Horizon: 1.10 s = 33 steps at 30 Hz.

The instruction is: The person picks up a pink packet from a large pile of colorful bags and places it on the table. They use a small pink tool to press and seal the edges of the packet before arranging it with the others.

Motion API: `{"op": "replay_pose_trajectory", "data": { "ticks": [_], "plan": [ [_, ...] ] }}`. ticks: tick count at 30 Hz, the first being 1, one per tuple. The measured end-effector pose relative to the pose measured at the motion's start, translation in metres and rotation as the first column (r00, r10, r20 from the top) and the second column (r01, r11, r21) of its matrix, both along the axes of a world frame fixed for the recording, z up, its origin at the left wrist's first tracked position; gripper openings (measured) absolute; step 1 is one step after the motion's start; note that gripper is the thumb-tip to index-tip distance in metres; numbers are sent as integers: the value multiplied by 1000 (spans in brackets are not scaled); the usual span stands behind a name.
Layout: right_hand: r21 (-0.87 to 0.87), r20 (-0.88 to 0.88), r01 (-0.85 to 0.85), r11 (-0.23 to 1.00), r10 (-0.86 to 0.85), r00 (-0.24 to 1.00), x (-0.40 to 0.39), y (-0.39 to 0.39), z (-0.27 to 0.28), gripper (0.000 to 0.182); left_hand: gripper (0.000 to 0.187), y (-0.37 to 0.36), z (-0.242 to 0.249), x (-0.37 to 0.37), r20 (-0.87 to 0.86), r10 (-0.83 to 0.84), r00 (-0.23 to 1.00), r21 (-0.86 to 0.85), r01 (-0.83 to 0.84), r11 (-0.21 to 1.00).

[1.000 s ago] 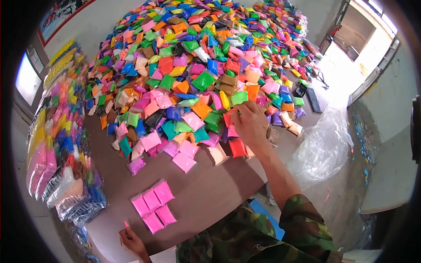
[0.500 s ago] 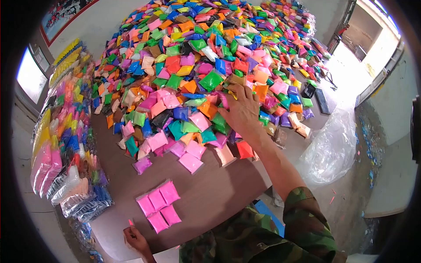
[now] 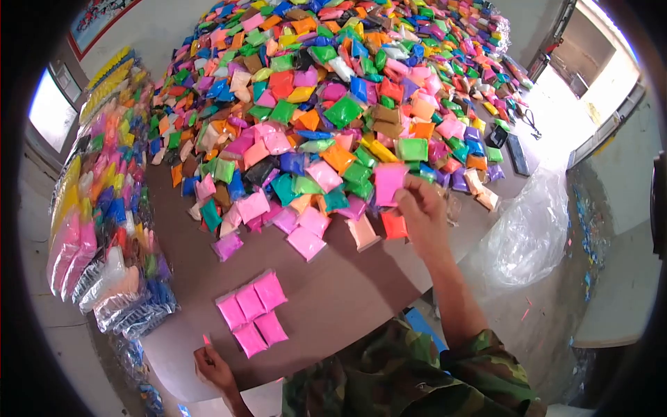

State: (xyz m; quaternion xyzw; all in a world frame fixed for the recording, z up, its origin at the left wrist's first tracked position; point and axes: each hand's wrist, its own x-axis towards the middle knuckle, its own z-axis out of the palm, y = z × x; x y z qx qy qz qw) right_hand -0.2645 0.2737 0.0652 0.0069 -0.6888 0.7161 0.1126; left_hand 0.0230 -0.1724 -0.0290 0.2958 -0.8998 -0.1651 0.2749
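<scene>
My right hand point(image 3: 422, 201) pinches a bright pink packet point(image 3: 390, 184) by its edge, raised in front of the large heap of colored packets point(image 3: 340, 111). Near the table's front left edge, my left hand point(image 3: 214, 367) is closed, with a small pink pointed piece point(image 3: 206, 340) sticking up from its fingers. Several bright pink packets point(image 3: 251, 303) lie together in two rows on the table, to the right of and above my left hand. A lighter pink packet point(image 3: 306, 243) lies at the heap's front edge.
Stacked strips of colored packets in clear plastic point(image 3: 114, 215) line the left side. A clear plastic bag point(image 3: 528, 236) hangs at the table's right edge point(image 3: 431, 281). A dark flat object point(image 3: 517, 154) and a black cable point(image 3: 529, 124) lie at the back right.
My right hand has come off the heap toward me and now holds a pink packet. The view has shifted slightly; my left hand has hardly moved.
</scene>
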Motion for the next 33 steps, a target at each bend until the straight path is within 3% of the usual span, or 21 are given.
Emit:
{"op": "replay_pose_trajectory", "data": {
  "ticks": [3, 10, 17, 20, 23, 25, 26, 28, 33],
  "plan": [
    [-223, 184, -98, 970, 140, 973, 47, -23, -25, 20, 15, 4, 0, -2, -49, 16, 999, 17, -15, 1000],
    [-431, 325, -243, 869, 401, 856, 120, -57, -56, 24, 15, 7, 5, -1, 0, 22, 1000, -18, -22, 1000],
    [-343, 312, -353, 870, 461, 831, 149, -73, -60, 27, 12, 17, 23, 0, 140, 15, 990, 22, -18, 1000],
    [-308, 332, -377, 874, 470, 818, 155, -77, -53, 28, 13, 25, 39, -1, 76, 1, 997, -138, 9, 990],
    [-344, 355, -376, 860, 490, 796, 162, -84, -50, 29, 18, 51, 70, -7, -18, -96, 995, -49, 95, 994],
    [-385, 348, -393, 835, 526, 776, 165, -86, -52, 30, 20, 85, 81, -10, -22, -151, 988, 242, 152, 958],
    [-368, 351, -413, 833, 536, 768, 167, -87, -51, 30, 24, 103, 80, -14, -63, -314, 947, 223, 320, 921],
    [-337, 355, -443, 831, 548, 757, 172, -87, -48, 30, 28, 155, 94, -34, -117, -437, 892, 459, 439, 773],
    [-382, 292, -438, 814, 556, 778, 191, -89, -46, 26, 26, 193, 69, -53, -180, -485, 856, 742, 442, 504]
  ]
}}
